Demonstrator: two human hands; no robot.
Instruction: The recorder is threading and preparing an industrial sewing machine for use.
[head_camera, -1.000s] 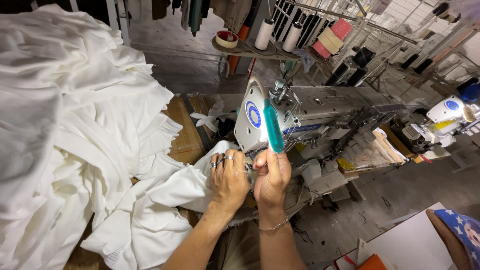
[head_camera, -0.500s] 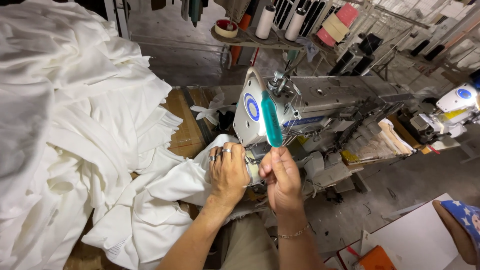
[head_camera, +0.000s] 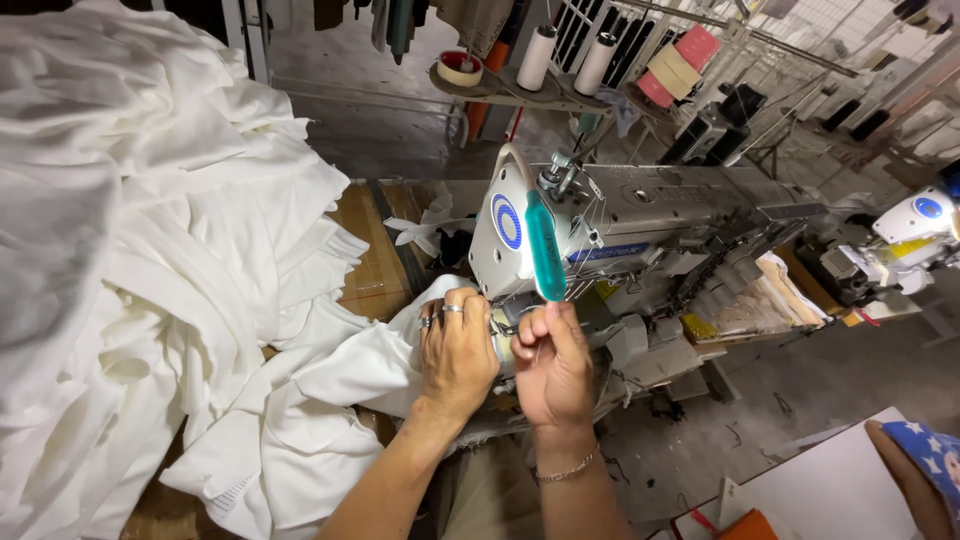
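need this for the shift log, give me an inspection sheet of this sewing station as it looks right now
surface: wooden table, mostly covered by cloth.
job's things: grey-white sewing machine; white fabric fed toward its needle end; teal-handled tool.
clutter: big heap of white fabric at left; tape roll and thread cones on the stand behind.
grippers: left hand, rings on fingers, rests flat on the fabric; right hand pinches the tool, handle upward.
cables: thin threads above the machine; no cables made out.
surroundings: concrete floor, second machine at right, wire racks behind.

Both hands (head_camera: 505, 360) at sewing machine (head_camera: 620, 230)
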